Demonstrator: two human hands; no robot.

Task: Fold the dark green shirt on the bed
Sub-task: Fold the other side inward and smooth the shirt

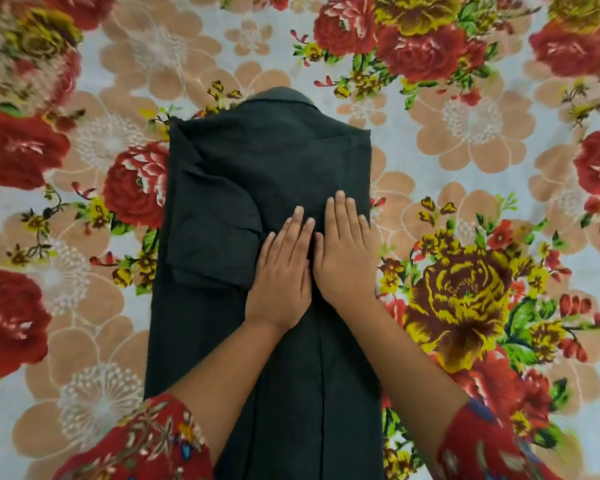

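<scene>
Bed: the floral bedspread [465, 150] fills the whole view, with big red, yellow and peach blooms on a pale ground, and everything lies on it.
Shirt: the dark green shirt [267, 161] lies flat down the middle of the bed as a long narrow strip. Its sides are folded in, and the near end runs off the bottom edge between the arms.
Folded sleeve: on the shirt's left half, the shirt sleeve [212, 237] lies doubled back on top of the body, slightly rumpled, with its inner edge reaching the left hand.
Cuffs: red patterned cuffs sit at the bottom corners, left cuff [146, 441] and right cuff [492, 448], with bare forearms angling in from them.
Right hand: the right hand [343, 251] is flat, palm down, fingers straight and together, pressing the shirt near its right edge.
Left hand: the left hand [284, 271] is flat too, palm down, touching the right hand, with its outer side on the folded sleeve.
Collar: the collar [284, 95] peeks out at the far end.
</scene>
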